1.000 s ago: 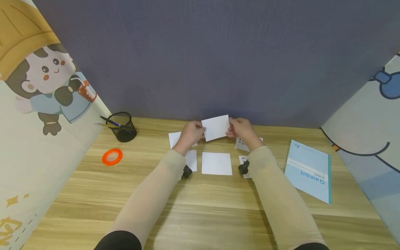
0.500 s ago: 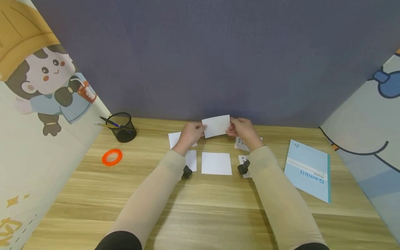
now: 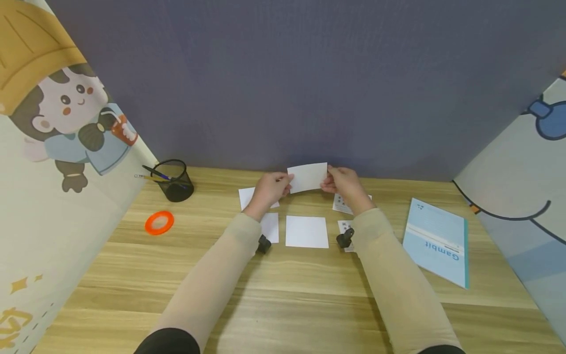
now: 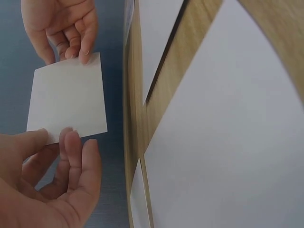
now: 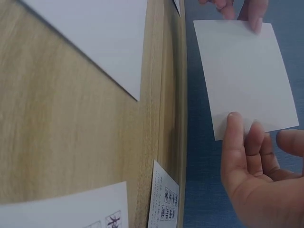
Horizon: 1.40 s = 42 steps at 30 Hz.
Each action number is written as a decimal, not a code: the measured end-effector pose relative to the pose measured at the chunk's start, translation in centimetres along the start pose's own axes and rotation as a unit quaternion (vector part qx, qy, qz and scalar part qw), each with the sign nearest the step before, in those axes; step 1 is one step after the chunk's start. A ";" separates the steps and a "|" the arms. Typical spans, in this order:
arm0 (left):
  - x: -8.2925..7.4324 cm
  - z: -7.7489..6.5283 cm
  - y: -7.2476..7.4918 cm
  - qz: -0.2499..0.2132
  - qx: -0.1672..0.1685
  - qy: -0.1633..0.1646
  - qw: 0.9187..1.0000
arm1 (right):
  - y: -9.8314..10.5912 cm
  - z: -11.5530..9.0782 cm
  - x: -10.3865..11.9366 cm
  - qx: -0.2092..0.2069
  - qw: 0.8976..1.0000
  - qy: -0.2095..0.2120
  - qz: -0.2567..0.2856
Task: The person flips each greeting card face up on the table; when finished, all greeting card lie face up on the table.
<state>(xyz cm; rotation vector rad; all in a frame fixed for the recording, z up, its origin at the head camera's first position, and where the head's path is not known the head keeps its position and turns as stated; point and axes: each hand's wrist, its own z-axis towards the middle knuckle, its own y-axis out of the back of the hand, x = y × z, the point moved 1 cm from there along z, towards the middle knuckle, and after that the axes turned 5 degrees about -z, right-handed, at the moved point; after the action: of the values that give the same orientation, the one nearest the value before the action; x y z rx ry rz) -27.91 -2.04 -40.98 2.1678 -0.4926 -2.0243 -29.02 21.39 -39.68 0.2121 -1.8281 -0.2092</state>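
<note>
Left hand (image 3: 270, 191) and right hand (image 3: 347, 184), fingers part-curled, pinch opposite edges of white card (image 3: 308, 177), held between them clear of desk (image 3: 292, 300), slightly bowed; lighter, even pinches at matching height should hold it flatter.

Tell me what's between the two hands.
A white card, pinched at opposite edges by the left hand and right hand, as the head view shows.
</note>
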 end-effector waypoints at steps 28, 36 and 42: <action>0.1 0.2 0.2 0.039 0.038 -0.021 0.998 | 0.3 0.3 -0.5 0.022 0.992 -0.022 0.120; 0.1 0.1 0.4 0.021 0.038 -0.010 0.999 | 0.7 -0.2 0.0 0.024 0.983 -0.039 0.178; 0.1 0.4 0.3 -0.024 0.034 0.000 0.999 | 1.0 0.0 -0.1 0.040 0.981 -0.038 0.184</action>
<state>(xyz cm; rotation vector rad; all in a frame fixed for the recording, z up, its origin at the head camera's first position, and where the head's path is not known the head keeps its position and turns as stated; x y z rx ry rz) -28.36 -2.35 -41.03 2.2403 -0.5213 -2.0614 -29.07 22.35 -39.56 -0.0829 -1.9162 0.1173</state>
